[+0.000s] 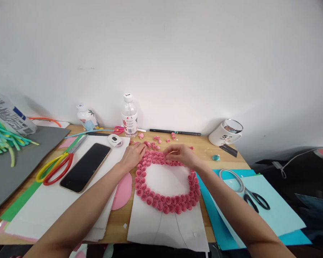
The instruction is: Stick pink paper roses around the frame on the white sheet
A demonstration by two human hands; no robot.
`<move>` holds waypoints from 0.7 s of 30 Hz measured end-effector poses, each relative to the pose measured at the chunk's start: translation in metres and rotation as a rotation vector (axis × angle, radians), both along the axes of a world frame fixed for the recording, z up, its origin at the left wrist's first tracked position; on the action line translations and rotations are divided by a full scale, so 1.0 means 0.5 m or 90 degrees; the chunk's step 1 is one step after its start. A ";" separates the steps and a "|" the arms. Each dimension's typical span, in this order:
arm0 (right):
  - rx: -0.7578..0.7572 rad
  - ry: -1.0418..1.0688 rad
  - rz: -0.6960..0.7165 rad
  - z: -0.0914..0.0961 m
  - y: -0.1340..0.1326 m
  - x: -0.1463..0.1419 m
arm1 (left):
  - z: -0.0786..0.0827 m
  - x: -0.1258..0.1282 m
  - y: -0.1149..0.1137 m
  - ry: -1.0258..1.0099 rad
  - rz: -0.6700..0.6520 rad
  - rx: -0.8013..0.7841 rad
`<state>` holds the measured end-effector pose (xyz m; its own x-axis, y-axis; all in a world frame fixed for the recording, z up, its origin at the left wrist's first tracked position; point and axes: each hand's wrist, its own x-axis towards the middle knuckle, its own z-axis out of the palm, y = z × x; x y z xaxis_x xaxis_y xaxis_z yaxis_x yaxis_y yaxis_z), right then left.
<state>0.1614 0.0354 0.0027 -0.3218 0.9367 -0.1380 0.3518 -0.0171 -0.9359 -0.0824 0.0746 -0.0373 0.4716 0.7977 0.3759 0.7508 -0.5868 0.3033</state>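
Note:
A ring of small pink paper roses (167,202) lies on a white sheet (167,225) in front of me. My left hand (133,156) rests at the ring's upper left edge, fingers curled against the roses. My right hand (181,154) is at the top of the ring, fingers pinched together on a small thing I cannot make out. Loose pink roses (153,144) are scattered on the wooden table (204,143) just behind both hands.
A phone (86,166) and red-yellow scissors (56,167) lie to the left on white paper. Grey scissors (244,190) rest on blue sheets at the right. A water bottle (129,115), a white mug (226,133) and a black pen (174,132) stand near the wall. A pink paper disc (123,191) lies beside the ring.

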 end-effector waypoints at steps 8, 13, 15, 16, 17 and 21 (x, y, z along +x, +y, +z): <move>0.186 -0.114 0.023 -0.042 -0.092 -0.115 | -0.003 0.000 0.003 -0.043 0.041 -0.012; 0.295 -0.177 0.010 -0.069 -0.092 -0.140 | -0.001 -0.002 0.007 -0.029 0.092 -0.047; 0.301 -0.178 0.000 -0.074 -0.090 -0.147 | 0.002 -0.002 0.007 -0.010 0.096 -0.053; 0.302 -0.182 -0.005 -0.076 -0.089 -0.150 | 0.003 -0.003 0.007 -0.001 0.097 -0.057; 0.305 -0.187 -0.012 -0.077 -0.089 -0.153 | 0.005 -0.003 0.006 0.006 0.098 -0.060; 0.337 -0.196 -0.035 -0.081 -0.089 -0.159 | 0.011 -0.002 0.003 0.020 0.100 -0.074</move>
<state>0.0821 -0.0093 -0.0376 -0.2906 0.9175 0.2715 0.6188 0.3966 -0.6781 -0.0833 0.0762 -0.0318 0.3478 0.8998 0.2634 0.8407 -0.4237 0.3371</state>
